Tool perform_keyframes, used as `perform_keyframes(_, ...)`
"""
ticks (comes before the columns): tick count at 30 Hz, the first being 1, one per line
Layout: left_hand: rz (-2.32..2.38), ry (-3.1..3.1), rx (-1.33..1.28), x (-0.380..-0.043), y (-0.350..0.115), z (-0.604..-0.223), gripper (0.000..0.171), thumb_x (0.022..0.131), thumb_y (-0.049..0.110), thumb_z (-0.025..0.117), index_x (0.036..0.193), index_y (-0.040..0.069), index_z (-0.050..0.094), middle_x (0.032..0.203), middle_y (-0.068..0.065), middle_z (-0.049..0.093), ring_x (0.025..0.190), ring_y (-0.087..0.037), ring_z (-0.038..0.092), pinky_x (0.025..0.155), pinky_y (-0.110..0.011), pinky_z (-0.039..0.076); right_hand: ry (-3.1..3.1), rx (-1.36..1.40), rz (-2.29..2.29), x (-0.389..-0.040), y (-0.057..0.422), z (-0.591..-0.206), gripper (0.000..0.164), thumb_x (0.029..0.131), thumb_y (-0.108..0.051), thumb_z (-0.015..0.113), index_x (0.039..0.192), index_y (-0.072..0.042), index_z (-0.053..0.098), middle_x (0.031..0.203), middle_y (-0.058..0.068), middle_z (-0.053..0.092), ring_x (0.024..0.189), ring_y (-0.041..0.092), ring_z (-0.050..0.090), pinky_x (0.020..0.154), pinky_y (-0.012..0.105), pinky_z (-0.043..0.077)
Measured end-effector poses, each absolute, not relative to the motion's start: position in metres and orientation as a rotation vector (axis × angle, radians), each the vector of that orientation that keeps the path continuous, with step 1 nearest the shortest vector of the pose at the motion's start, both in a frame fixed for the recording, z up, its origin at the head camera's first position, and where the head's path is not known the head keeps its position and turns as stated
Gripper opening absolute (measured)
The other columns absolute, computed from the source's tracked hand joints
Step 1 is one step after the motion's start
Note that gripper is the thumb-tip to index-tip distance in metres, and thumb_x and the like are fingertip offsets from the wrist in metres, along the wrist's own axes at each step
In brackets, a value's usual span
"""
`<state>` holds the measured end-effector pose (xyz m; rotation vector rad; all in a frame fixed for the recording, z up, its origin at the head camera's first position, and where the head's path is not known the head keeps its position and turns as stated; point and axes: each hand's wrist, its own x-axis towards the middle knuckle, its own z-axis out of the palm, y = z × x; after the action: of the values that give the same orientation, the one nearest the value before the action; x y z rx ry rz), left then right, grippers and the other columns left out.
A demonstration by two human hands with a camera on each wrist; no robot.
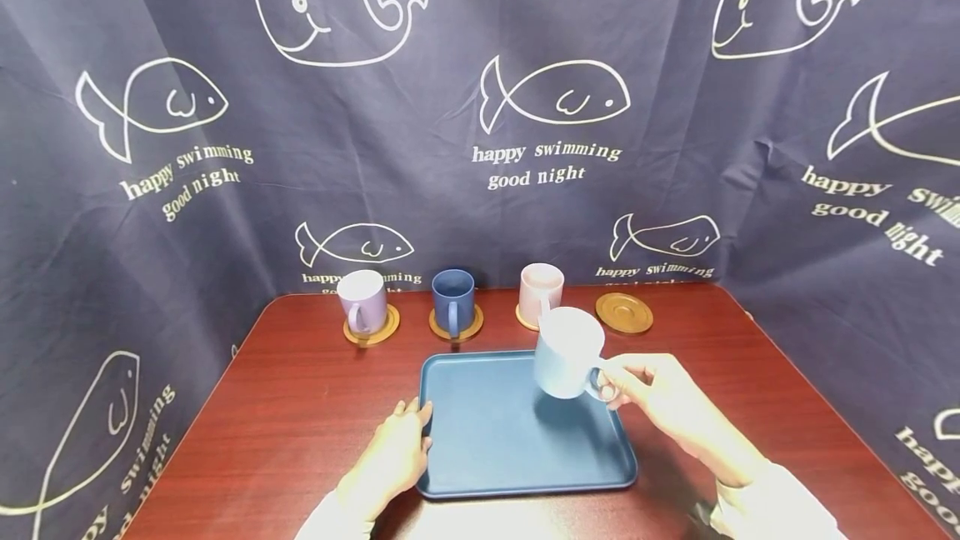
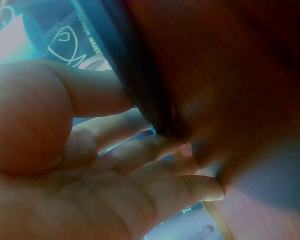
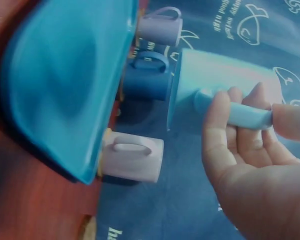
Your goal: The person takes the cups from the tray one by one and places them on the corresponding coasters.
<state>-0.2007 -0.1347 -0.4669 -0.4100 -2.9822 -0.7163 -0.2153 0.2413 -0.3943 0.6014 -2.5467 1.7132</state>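
My right hand [image 1: 660, 394] pinches the handle of a light blue mug [image 1: 567, 357]. The mug hangs upright over the back right part of a blue rectangular tray [image 1: 498, 436], its shadow falling on the tray. In the right wrist view, thumb and fingers close round the mug's handle [image 3: 247, 116]. At the tray's left edge lies my left hand [image 1: 393, 450], its fingertips touching the rim. The left wrist view shows the thumb and index finger against the tray's side [image 2: 110, 40], with the other fingers stretched out along the tabletop.
Along the back of the red-brown table [image 1: 292, 407] stand a lilac mug [image 1: 367, 304], a navy mug [image 1: 453, 294] and a pink mug [image 1: 540, 288], each on a round wooden coaster. A bare coaster [image 1: 624, 312] lies to their right. A dark blue printed curtain [image 1: 450, 173] hangs behind.
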Motion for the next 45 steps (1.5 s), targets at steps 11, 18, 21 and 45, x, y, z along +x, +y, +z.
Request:
perform_keyframes(11,-0.716,-2.973,-0.423,-0.201,-0.135,-0.467,0.047,0.088,0.002,0.073,0.134,-0.005,0.064,0.137,-0.034,0.059,0.129,-0.058,0.053,0.097,-0.07,0.047,-2.496,0.367,1.651,-0.226,0.247,-0.362,0.031,0.104,-0.019,0.063,0.111,0.01,0.071,0.088,0.009,0.075,0.078,0.017,0.075,0.078,0.027,0.061)
perform_keyframes(18,-0.724,-2.968,-0.422,-0.2,-0.135,-0.467,0.047,0.088,0.001,0.073,0.133,-0.005,0.064,0.137,-0.035,0.059,0.128,-0.059,0.053,0.098,-0.07,0.046,-2.376,0.311,1.67,-0.237,0.251,-0.353,0.034,0.105,-0.019,0.063,0.11,0.013,0.068,0.089,0.006,0.076,0.078,0.012,0.072,0.077,0.027,0.061)
perform_keyframes(21,-0.724,-2.96,-0.432,-0.2,-0.134,-0.468,0.046,0.088,0.001,0.072,0.133,-0.006,0.064,0.136,-0.035,0.059,0.127,-0.059,0.054,0.099,-0.07,0.046,-2.334,0.296,1.636,-0.243,0.256,-0.351,0.035,0.105,-0.02,0.063,0.11,0.014,0.068,0.086,0.001,0.075,0.077,0.009,0.072,0.076,0.025,0.061)
perform_keyframes(45,-0.743,-2.994,-0.388,-0.2,-0.134,-0.466,0.046,0.09,0.003,0.071,0.135,-0.004,0.064,0.14,-0.033,0.058,0.132,-0.057,0.051,0.1,-0.071,0.045,-2.014,0.288,1.855,-0.294,0.298,-0.362,0.03,0.102,-0.006,0.063,0.105,0.024,0.062,0.079,-0.001,0.073,0.073,0.006,0.072,0.068,0.023,0.06)
